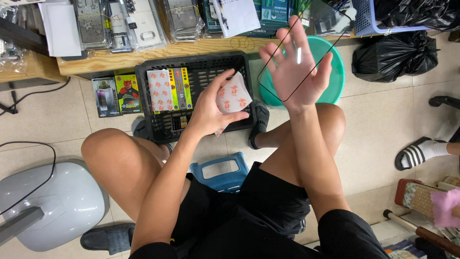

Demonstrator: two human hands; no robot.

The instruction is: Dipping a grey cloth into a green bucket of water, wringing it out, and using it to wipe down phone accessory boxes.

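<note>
pale floor tiles [373,144] run under a low wooden shelf [158,55] stacked with phone cases in clear packets. a thin glass screen protector [306,52] with a black border rests tilted across the open right hand [294,72], fingers spread and not closed round it, raised above a teal plastic basin [335,72]. the left hand [211,112] is clamped on a small white sachet printed with orange marks [233,98], thumb below and fingers over the top, just in front of a black plastic crate [191,67]. inside the crate lie more of the same white-and-orange sachets [159,88] and some slim yellow and green boxes [180,88]. two boxed packs [116,95] stand on the floor beside the crate's left wall. the person sits on a low blue stool [221,171], bare knees apart, wearing black shorts. a grey fan base [52,204] sits to the left, black rubbish bags [395,52] to the right, and another person's foot in a striped sandal [421,151] shows at the right edge.
</note>
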